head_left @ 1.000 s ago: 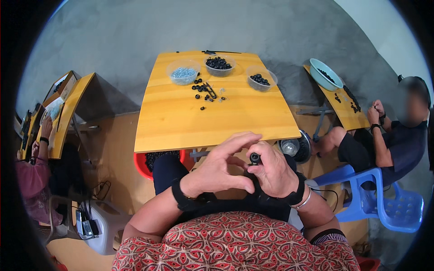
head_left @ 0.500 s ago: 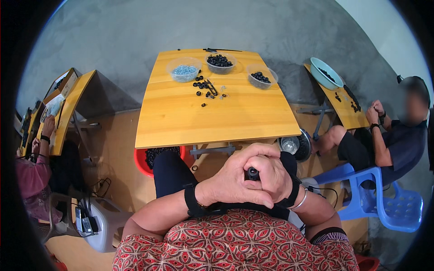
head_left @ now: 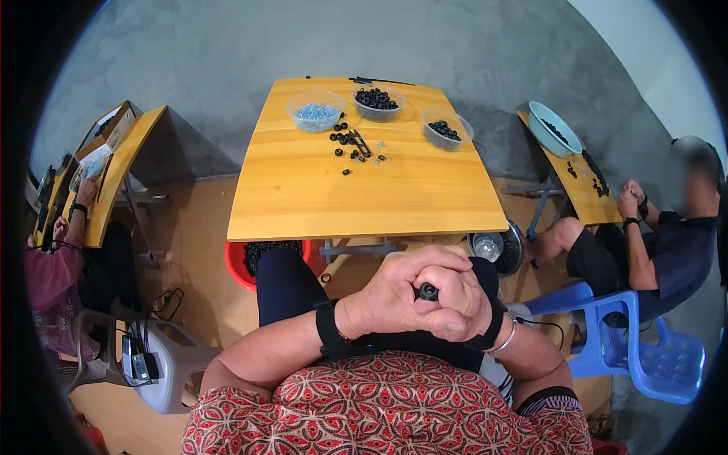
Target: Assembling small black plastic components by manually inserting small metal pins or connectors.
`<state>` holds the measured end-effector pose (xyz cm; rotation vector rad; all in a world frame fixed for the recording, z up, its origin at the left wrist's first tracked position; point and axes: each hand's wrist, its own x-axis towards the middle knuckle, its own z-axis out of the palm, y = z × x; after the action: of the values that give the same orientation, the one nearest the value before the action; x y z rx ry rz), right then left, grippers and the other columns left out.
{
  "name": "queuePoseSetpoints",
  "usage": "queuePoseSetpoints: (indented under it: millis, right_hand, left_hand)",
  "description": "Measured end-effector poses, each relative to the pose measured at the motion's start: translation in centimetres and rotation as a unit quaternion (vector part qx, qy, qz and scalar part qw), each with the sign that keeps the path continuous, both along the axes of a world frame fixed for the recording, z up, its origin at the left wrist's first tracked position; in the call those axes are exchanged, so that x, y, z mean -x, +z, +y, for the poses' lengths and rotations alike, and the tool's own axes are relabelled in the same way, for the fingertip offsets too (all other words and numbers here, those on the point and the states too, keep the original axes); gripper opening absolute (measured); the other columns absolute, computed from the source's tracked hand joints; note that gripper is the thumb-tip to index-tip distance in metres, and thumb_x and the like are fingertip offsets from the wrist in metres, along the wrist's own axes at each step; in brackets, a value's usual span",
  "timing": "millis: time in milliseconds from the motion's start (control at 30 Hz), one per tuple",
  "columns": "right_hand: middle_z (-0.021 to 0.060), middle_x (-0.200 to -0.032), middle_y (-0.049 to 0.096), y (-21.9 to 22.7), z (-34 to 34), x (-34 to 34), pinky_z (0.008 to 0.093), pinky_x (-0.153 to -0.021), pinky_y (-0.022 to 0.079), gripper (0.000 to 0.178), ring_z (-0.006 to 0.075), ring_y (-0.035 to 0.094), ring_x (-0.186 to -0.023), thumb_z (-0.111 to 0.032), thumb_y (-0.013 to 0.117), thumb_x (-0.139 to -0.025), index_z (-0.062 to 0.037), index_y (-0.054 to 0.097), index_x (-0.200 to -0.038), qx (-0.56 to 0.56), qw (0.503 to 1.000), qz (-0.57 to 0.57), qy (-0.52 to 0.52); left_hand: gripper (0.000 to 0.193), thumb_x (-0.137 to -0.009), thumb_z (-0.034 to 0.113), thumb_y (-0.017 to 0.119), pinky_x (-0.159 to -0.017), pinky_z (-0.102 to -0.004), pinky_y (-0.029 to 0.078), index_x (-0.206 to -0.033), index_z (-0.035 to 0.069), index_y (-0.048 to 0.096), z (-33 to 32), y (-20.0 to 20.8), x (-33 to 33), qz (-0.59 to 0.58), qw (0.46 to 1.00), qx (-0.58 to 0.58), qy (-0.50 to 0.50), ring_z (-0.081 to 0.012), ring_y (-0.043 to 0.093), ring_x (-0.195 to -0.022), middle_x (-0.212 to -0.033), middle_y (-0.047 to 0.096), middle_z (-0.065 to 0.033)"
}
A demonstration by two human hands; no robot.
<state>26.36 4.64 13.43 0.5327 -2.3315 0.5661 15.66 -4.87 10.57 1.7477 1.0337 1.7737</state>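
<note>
No legible text, no readable signs, any print perhaps too small

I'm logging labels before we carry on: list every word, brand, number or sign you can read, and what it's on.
No text can be read anywhere in view.
Black piece in the clasped hands: no lettering visible.
Clear bowls on the table: none visible.
Small device on the grey stool: any marking is too small to read.
</note>
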Motion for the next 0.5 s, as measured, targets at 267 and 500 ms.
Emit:
queuePoseSetpoints:
  millis: [267,500]
  right_hand:
    - [0.0144,-0.09,0.051,1.9,1.7,-0.5,0.0347,-0.065,0.043,0.037,0.0298,0.053,-0.077,-0.006,0.062,-0.072,-0.0008,0.048,-0.105,0.068,0.993,-0.096,-0.023]
    - [0.0126,-0.091,0.048,2.4,2.0,-0.1,0.0302,-0.066,0.043,0.034,0.0245,0.05,-0.078,-0.01,0.058,-0.077,-0.002,0.051,-0.109,0.007,0.992,-0.118,-0.041]
  left_hand:
    - [0.032,-0.084,0.014,0.057,-0.052,-0.018,0.042,-0.111,-0.001,0.051,-1.0,1.9,1.5,-0.279,0.935,0.215,-0.041,-0.0062,0.05,-0.056,-0.084,0.058,-0.004]
    - [0.019,-0.084,0.014,0.057,-0.048,-0.0173,0.042,-0.096,-0.001,0.058,-1.6,1.9,2.2,-0.306,0.916,0.224,-0.132,-0.0076,0.051,-0.053,-0.072,0.058,-0.0052]
